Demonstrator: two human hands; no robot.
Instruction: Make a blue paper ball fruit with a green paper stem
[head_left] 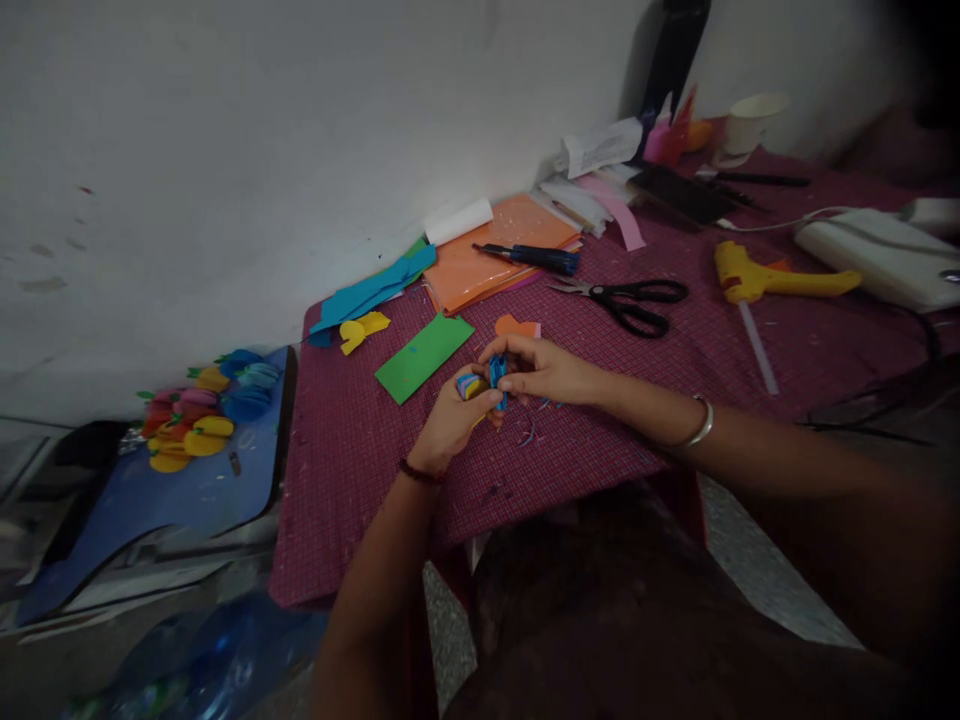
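Observation:
Both hands meet over the near part of the table. My left hand (450, 415) is closed round a small bundle of coloured foam pieces (470, 386) in blue, pink and yellow. Between the two hands is a folded blue foam piece (498, 370), pinched by the fingers of my right hand (536, 370) and touched by my left thumb. A flat green foam sheet (424, 357) lies just left of the hands. Right behind them is an orange foam cutout (516, 327). The fingertips partly hide how the blue piece is folded.
Black-handled scissors (622, 300), a blue cutter (529, 257) and a yellow glue gun (780, 275) lie on the red checked table (352, 520). Orange sheets (495, 270) are stacked at the wall. A blue board (217, 500) at left bears several foam shapes (199, 420).

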